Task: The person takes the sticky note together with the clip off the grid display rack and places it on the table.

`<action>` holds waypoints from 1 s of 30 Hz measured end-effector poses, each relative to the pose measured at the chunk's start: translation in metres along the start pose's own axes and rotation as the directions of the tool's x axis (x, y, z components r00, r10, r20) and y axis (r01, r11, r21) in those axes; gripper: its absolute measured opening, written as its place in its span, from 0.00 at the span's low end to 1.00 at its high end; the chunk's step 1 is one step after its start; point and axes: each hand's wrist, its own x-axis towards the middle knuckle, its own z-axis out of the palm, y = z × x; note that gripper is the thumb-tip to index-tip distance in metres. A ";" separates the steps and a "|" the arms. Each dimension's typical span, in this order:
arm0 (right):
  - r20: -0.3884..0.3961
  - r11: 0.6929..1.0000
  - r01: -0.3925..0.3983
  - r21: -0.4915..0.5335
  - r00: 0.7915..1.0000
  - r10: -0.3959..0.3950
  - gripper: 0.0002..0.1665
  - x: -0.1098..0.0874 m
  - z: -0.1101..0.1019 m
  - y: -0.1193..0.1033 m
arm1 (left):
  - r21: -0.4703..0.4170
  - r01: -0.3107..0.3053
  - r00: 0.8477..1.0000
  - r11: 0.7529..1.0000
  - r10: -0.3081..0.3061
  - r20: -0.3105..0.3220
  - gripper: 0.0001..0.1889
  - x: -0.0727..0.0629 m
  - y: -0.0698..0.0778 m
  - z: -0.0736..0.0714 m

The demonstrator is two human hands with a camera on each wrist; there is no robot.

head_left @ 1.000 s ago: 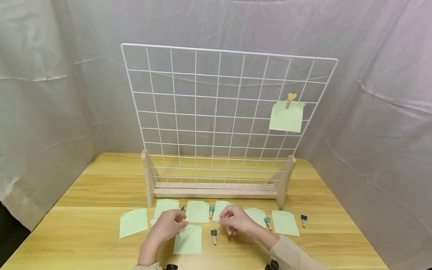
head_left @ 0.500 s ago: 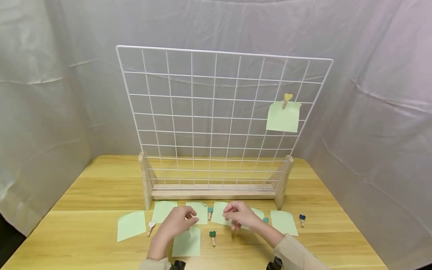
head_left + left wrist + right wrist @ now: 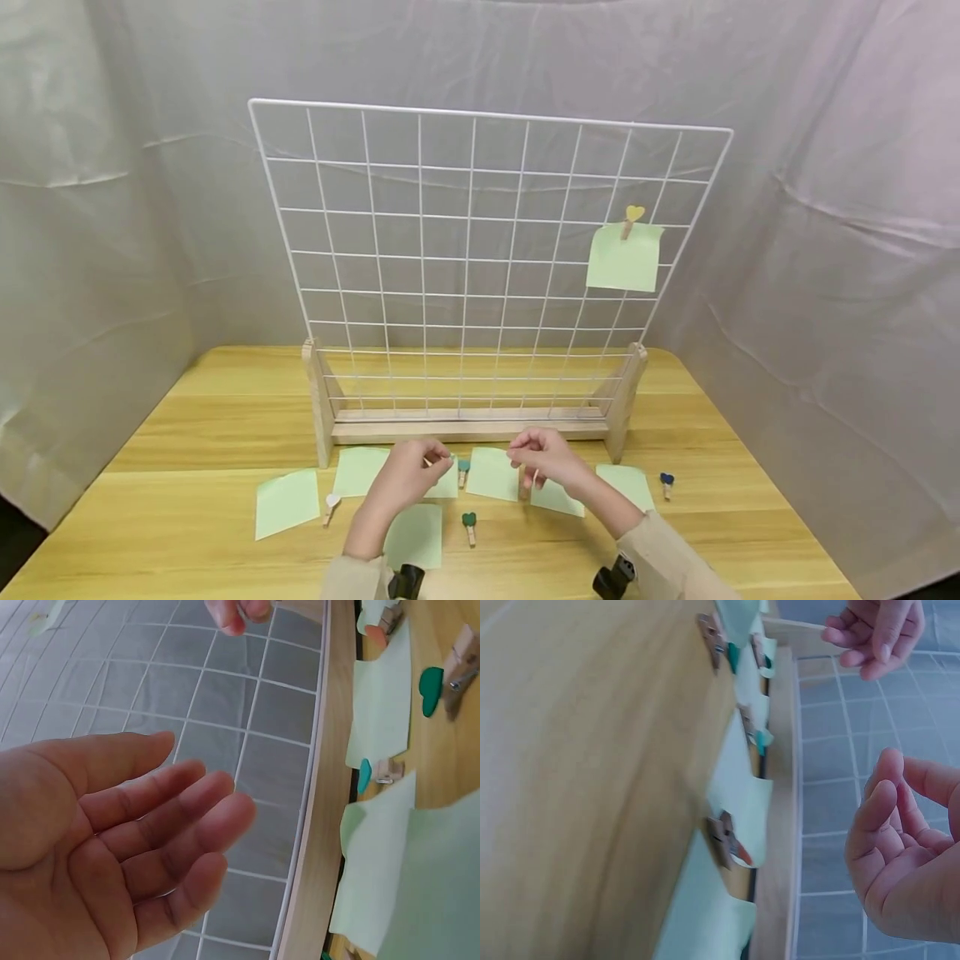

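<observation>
My left hand (image 3: 411, 473) hovers over the table near the front of the rack, fingers loosely bent, palm bare in the left wrist view. My right hand (image 3: 553, 460) is raised similarly, its thumb and index tips close together with nothing visible between them. Around them lie pale green paper sheets: one front sheet (image 3: 415, 537) near the left forearm, a middle sheet (image 3: 492, 477) between the hands. A green heart clothespin (image 3: 469, 527) and a teal heart clothespin (image 3: 463, 472) lie between the hands. Under the right hand is a clothespin with an orange-red heart (image 3: 739, 852).
A white wire grid (image 3: 468, 217) stands in a wooden base (image 3: 471, 429). A yellow heart clothespin (image 3: 634, 214) fixes a green sheet (image 3: 624, 260) at its upper right. A white heart clothespin (image 3: 332, 505) lies left, a blue heart clothespin (image 3: 667, 482) right.
Both hands have risen slightly and shifted right. The view has turned a little, so the rack appears farther left. The white clothespin is uncovered; the right arm now hides the right teal one.
</observation>
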 end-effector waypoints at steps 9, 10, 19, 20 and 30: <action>-0.071 1.000 0.013 0.006 0.997 -0.013 0.15 0.007 -0.019 0.001 | 0.014 -0.049 0.999 0.999 0.049 0.005 0.04 0.014 0.009 -0.001; -0.075 1.000 0.015 0.004 0.997 -0.015 0.15 0.007 -0.021 0.000 | 0.018 -0.059 0.998 0.998 0.059 0.004 0.04 0.015 0.010 0.000; -0.088 0.999 0.045 -0.012 0.995 -0.046 0.13 0.004 -0.034 -0.013 | 0.004 -0.103 0.995 0.995 0.103 -0.002 0.04 0.023 0.017 0.002; -0.088 0.999 0.051 -0.017 0.995 -0.052 0.13 0.004 -0.036 -0.015 | 0.001 -0.106 0.994 0.994 0.106 -0.008 0.04 0.024 0.018 0.003; -0.104 0.993 0.096 -0.067 0.989 -0.103 0.14 -0.004 -0.050 -0.045 | 0.012 -0.146 0.989 0.989 0.146 -0.018 0.05 0.037 0.032 0.002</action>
